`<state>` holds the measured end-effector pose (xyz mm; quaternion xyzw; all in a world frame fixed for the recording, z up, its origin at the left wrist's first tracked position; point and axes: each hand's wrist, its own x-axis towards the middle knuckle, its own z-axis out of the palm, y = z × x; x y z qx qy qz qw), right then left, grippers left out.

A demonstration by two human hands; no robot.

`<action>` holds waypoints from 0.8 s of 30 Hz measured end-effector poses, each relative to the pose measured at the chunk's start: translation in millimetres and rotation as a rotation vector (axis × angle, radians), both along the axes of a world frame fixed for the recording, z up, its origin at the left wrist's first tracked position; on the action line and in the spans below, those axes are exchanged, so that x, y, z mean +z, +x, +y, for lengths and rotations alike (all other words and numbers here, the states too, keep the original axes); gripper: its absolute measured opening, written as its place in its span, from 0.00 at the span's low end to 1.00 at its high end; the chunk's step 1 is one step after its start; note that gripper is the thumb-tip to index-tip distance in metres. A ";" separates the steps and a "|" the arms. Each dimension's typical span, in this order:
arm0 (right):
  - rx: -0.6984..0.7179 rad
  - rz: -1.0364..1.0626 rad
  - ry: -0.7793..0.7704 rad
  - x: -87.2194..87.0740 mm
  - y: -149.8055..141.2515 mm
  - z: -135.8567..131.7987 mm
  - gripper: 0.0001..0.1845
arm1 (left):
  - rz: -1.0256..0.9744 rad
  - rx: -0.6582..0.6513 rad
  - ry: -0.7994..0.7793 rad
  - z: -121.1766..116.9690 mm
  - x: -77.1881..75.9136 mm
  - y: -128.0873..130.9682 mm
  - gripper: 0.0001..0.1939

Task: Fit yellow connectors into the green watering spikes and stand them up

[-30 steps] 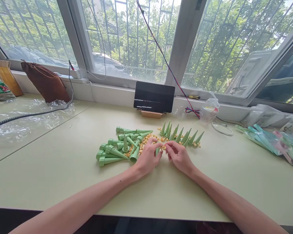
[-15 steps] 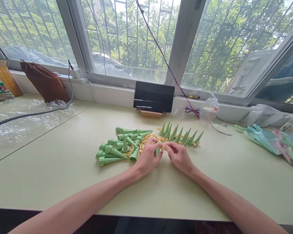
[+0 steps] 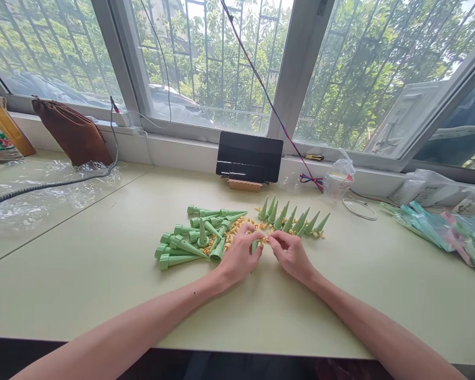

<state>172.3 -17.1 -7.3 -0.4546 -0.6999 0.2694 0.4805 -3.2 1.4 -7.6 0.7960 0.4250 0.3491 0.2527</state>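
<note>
My left hand (image 3: 239, 256) is closed around a green plastic watering spike (image 3: 254, 246), mostly hidden by the fingers. A small yellow valve (image 3: 264, 240) shows at its side, between the two hands. The fingertips of my right hand (image 3: 293, 256) pinch this valve; whether it sits in the spike I cannot tell. Just beyond my left hand lies a heap of loose yellow valves (image 3: 237, 226). Several green spikes (image 3: 182, 245) lie left of it, one standing point up. Behind my right hand, several cone-shaped spikes (image 3: 288, 221) stand upright in rows, with yellow valves at their bases.
A dark tablet (image 3: 249, 155) leans on a stand by the window. At the right lie bundled plastic bags (image 3: 439, 227), a white cable (image 3: 360, 208) and a bagged cup (image 3: 339, 179). A brown pouch (image 3: 71, 132), clear wrap (image 3: 43, 203) and a braided cord (image 3: 51, 184) occupy the left.
The fingers of my right hand have shifted very slightly at the yellow valve. My left hand and the laid-out spikes look the same.
</note>
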 end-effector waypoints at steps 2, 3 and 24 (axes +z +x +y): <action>0.005 -0.013 0.007 -1.0 0.5 0.7 0.12 | 0.005 -0.006 -0.007 0.2 0.5 0.1 0.12; 0.007 -0.018 0.012 -1.3 0.7 1.0 0.12 | 0.006 -0.009 -0.011 0.2 0.7 0.2 0.12; 0.017 -0.028 -0.014 -0.6 0.5 2.2 0.15 | -0.102 -0.045 0.003 0.3 3.2 1.1 0.14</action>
